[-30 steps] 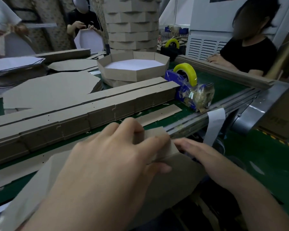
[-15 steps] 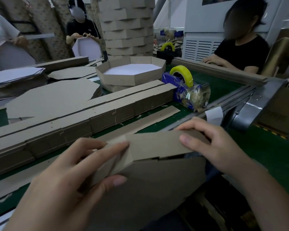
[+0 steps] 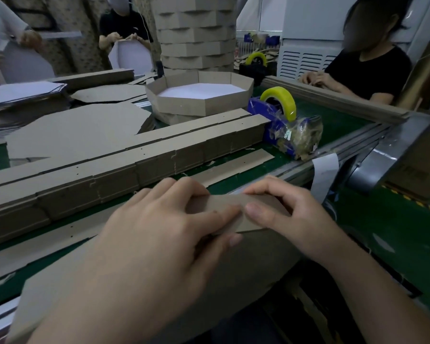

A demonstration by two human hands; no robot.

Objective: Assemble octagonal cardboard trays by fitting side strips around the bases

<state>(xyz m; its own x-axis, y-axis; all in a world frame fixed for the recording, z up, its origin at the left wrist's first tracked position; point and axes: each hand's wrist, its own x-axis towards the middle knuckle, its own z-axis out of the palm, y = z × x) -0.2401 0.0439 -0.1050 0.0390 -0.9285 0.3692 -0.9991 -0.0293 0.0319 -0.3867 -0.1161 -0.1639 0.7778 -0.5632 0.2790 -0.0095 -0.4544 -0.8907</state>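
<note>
Obs.: Both hands are on the work at the near edge of the green bench (image 3: pixel 333 125).

Left hand (image 3: pixel 159 234): fingers curled over the top of the narrow brown cardboard side strip (image 3: pixel 217 201), thumb under its lower edge. It is pinching the strip.

Right hand (image 3: pixel 293 219): fingers hooked over the strip's far edge, thumb flat on its near face. It is also gripping the strip.

The two thumbs nearly meet at mid-strip.

Key relation: the strip's long axis runs left to right across my view, rising slightly toward the far right. It lies along the far edge of the large brown cardboard base panel (image 3: pixel 258 259). The base sits below and nearer to me than the strip and overhangs the bench edge toward my lap. Most of its left part is hidden under my left forearm. Strip and base touch along that edge, but I cannot tell whether any tab is seated.

Judgement: neither hand is nearer, as both are already on the strip. The next move looks like pressing down and toward me along that long axis, then sliding the hands apart to left and right.

Far of my hands:
- long stacked pile of brown cardboard strips (image 3: pixel 124 160)
- finished octagonal cardboard tray with a white floor (image 3: pixel 204 106)
- blue tape dispenser with a yellow roll (image 3: pixel 266 125), at far right
</note>
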